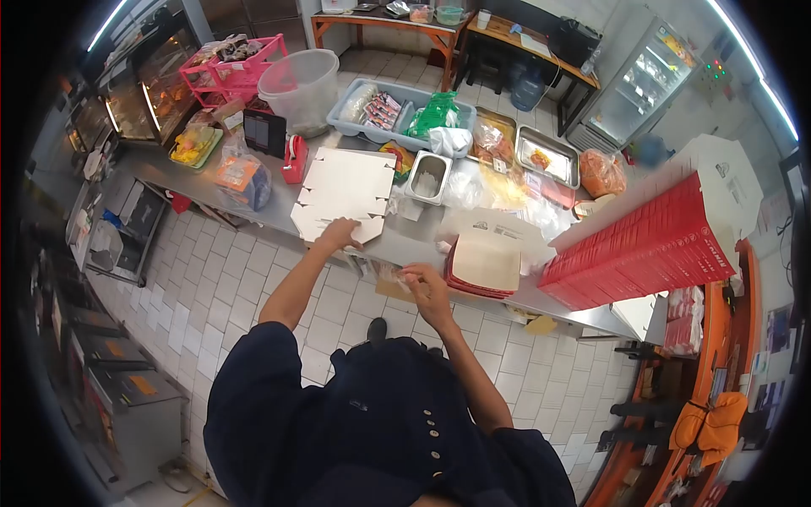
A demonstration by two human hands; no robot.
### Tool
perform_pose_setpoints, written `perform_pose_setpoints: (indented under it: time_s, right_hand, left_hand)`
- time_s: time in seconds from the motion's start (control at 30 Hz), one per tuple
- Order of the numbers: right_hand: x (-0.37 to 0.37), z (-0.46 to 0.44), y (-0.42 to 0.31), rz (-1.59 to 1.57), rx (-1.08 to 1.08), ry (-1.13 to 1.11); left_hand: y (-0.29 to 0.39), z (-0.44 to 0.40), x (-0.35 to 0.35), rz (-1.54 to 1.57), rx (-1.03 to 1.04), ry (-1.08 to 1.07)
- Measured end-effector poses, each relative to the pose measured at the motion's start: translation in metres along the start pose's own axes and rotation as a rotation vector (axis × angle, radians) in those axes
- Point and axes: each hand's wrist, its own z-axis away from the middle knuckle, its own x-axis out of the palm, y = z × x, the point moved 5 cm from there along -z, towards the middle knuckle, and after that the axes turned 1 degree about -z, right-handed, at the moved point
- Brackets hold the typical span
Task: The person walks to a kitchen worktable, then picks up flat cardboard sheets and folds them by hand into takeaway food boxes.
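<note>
A closed white pizza box (345, 190) lies on the steel counter in front of me, with slots and tabs along its edges. My left hand (340, 235) rests on the front edge of this box, its fingers spread. To the right and lower, my right hand (428, 291) is in front of the counter edge with its fingers drawn together. Something clear shows by those fingertips, too blurred to name. Just beyond that hand sits a low stack of open pizza boxes (483, 264), red outside and pale inside.
A tall stack of red boxes (634, 245) leans at the right. Behind the closed box are a steel container (429, 178), a blue-grey bin (345, 116) with packets and a clear tub (300, 80). A red tape dispenser-like object (294, 160) stands left.
</note>
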Motion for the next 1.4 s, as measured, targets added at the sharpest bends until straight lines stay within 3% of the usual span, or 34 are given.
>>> perform_pose_setpoints:
  time_s: [0.2,0.4,0.5,0.57,0.6,0.67,0.73,0.8,0.83,0.9,0.93,1.0,1.03,1.07,1.17,1.23,1.27,1.33,1.37,1.4]
  right_hand:
    - [0.01,0.008,0.01,-0.039,0.065,-0.045]
    - [0.007,0.018,0.045,-0.13,0.241,-0.029]
    - [0.007,0.01,0.053,-0.096,0.286,-0.028]
    - [0.011,-0.004,0.057,-0.103,0.305,-0.062]
    - [0.018,-0.012,0.058,-0.111,0.33,-0.105]
    - [0.037,-0.035,0.034,-0.166,0.226,-0.066]
    - [0.056,-0.055,-0.006,-0.222,0.114,-0.032]
    - [0.065,-0.067,-0.044,-0.25,-0.091,-0.061]
    - [0.066,-0.07,-0.053,-0.258,-0.163,-0.072]
    - [0.06,-0.054,-0.041,-0.633,-0.012,-0.065]
    - [0.041,-0.055,-0.058,-0.13,-0.061,0.044]
    - [-0.001,-0.047,-0.073,-0.283,0.178,0.162]
    - [-0.024,-0.045,-0.081,-0.3,0.187,0.099]
    - [-0.046,-0.043,-0.086,-0.318,0.195,0.039]
    - [-0.089,-0.04,-0.102,-0.318,0.152,0.058]
    - [-0.105,-0.044,-0.113,-0.206,0.077,0.048]
    - [-0.109,-0.047,-0.114,-0.197,0.065,0.053]
    - [-0.12,-0.044,-0.105,-0.071,0.145,0.334]
    - [-0.113,-0.043,-0.102,-0.068,0.145,0.338]
    - [-0.119,-0.032,-0.116,0.218,-0.133,0.798]
  left_hand:
    - [-0.009,-0.002,0.015,0.002,-0.026,-0.054]
    - [-0.011,-0.006,0.006,0.115,0.156,-0.055]
    - [0.0,0.004,-0.032,-0.044,0.097,0.027]
    - [0.008,0.02,-0.095,-0.034,0.112,0.382]
    - [0.023,0.031,-0.125,-0.041,0.124,0.381]
    - [0.063,0.067,-0.205,0.146,-0.075,0.628]
    - [0.126,0.11,-0.246,0.502,-0.169,0.659]
    - [0.164,0.133,-0.232,0.778,-0.037,0.546]
    - [0.189,0.144,-0.232,0.854,0.068,0.349]
    - [0.195,0.154,-0.239,1.009,0.133,0.293]
    - [0.166,0.156,-0.24,0.928,0.192,0.437]
    - [0.134,0.165,-0.274,0.874,0.095,0.78]
    - [0.122,0.174,-0.302,0.896,-0.066,0.971]
    - [0.109,0.171,-0.31,0.896,-0.082,0.98]
    - [0.065,0.165,-0.305,0.96,-0.049,0.803]
    - [0.046,0.142,-0.229,1.551,0.016,0.124]
    - [0.054,0.138,-0.224,1.55,0.034,0.127]
    - [0.074,0.131,-0.209,1.528,-0.185,0.134]
    - [0.085,0.125,-0.215,1.53,-0.181,0.131]
    - [0.095,0.121,-0.238,1.5,-0.2,0.248]
